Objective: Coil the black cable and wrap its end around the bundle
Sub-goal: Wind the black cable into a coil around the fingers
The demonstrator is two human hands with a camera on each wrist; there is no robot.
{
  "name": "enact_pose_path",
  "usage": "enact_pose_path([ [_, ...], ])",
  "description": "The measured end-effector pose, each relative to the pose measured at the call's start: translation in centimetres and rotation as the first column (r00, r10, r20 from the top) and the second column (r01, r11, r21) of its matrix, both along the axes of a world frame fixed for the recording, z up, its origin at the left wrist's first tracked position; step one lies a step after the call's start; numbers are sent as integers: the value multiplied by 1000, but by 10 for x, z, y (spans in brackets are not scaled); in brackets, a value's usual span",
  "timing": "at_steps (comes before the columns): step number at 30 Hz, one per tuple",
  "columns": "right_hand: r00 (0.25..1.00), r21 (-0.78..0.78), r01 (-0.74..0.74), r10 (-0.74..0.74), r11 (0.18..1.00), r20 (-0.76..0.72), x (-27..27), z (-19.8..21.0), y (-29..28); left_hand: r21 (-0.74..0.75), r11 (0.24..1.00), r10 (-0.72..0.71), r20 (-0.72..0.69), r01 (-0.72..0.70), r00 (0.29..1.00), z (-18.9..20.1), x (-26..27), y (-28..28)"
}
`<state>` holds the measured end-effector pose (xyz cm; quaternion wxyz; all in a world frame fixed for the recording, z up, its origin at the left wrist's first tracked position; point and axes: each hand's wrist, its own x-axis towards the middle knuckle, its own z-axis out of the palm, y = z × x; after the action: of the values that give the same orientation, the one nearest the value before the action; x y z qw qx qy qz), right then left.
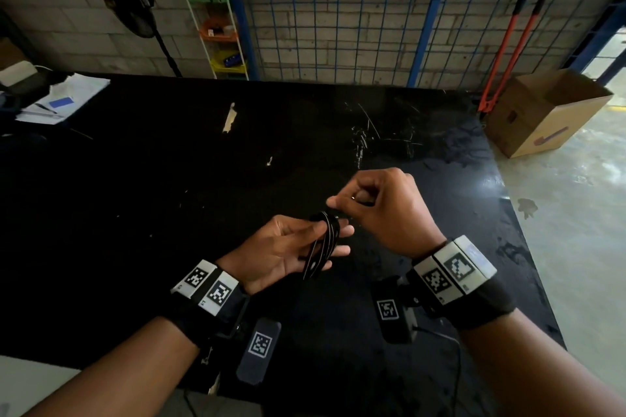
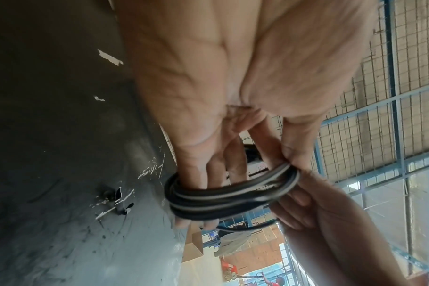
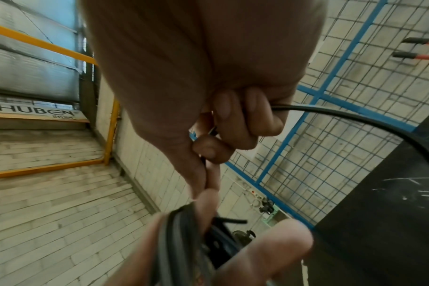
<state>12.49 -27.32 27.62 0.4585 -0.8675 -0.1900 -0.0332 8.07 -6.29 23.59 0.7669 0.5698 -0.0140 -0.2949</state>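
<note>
My left hand [image 1: 288, 247] holds the coiled black cable [image 1: 321, 244] wound across its fingers, while my right hand [image 1: 379, 210], just beyond, pinches the free end.

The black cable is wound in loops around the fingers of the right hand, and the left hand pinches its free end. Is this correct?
Not quite: the hands are swapped. In the head view the black cable is looped around the fingers of the left hand, and the right hand pinches its free end. The left wrist view also shows the loops around those fingers.
</note>
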Motion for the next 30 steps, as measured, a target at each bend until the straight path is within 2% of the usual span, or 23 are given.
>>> enact_pose_path([
  [4,998,71,61,-63,996,28,-18,-7,7,-9,992,123,7,-122,992,-7,3,0],
  [8,1000,188,25,-26,982,6,-35,-19,10,-43,969,245,21,-244,969,-6,7,-2],
  [12,997,319,21,3,947,-76,-48,-30,17,-167,930,323,-54,-328,945,-4,14,-1],
  [14,987,460,60,16,886,-160,-48,-39,21,-268,903,318,-110,-336,942,-4,15,-5],
  [16,985,555,64,36,829,-166,-48,-47,25,-364,868,309,-139,-339,941,-2,17,-10],
  [21,997,587,68,-33,806,-70,-51,-51,31,-523,757,345,-190,-392,919,1,22,-15],
  [24,989,662,124,-41,739,-140,-47,-54,32,-601,692,365,-188,-401,912,3,23,-16],
  [27,975,720,119,55,684,-214,-45,-57,30,-651,658,368,-162,-379,916,7,24,-14],
  [30,957,712,125,105,691,-270,-44,-62,25,-679,644,357,-141,-353,923,10,23,-9],
])
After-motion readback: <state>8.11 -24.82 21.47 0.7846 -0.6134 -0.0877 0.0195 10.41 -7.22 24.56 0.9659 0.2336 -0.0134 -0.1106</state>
